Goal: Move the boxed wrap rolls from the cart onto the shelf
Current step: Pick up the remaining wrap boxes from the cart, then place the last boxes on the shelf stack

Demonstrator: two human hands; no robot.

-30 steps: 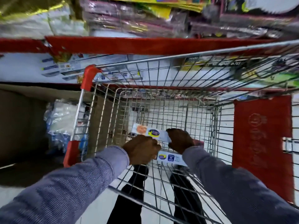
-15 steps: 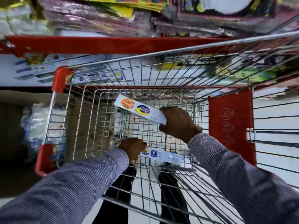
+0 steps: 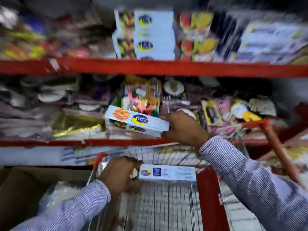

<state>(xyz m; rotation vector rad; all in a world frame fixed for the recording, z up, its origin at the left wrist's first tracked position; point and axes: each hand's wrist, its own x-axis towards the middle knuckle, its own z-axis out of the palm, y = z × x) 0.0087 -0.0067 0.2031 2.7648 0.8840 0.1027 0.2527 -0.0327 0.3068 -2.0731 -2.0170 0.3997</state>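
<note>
Head view shows both of my hands loaded. My right hand [image 3: 184, 129] has its grip closed around one end of a boxed wrap roll [image 3: 137, 123], holding it level in the air in front of the middle shelf [image 3: 66, 142], with the free end pointing left. My left hand [image 3: 119, 175] is wrapped around the end of a second boxed roll [image 3: 167, 173], which sits low, just above the cart [image 3: 208, 194] rim. Matching boxes [image 3: 153, 35] stand upright on the upper shelf [image 3: 166, 67], so I judge that is where these belong, though blur keeps me from reading the gap beside them.

To do this step well, I would raise the right box first, turn it upright to match its neighbours, and slide it in base first. Holding by one end gives little control, so I would move slowly and steady the far end against the stack. The left box should wait clear of the wire rim until the right hand is free.
</note>
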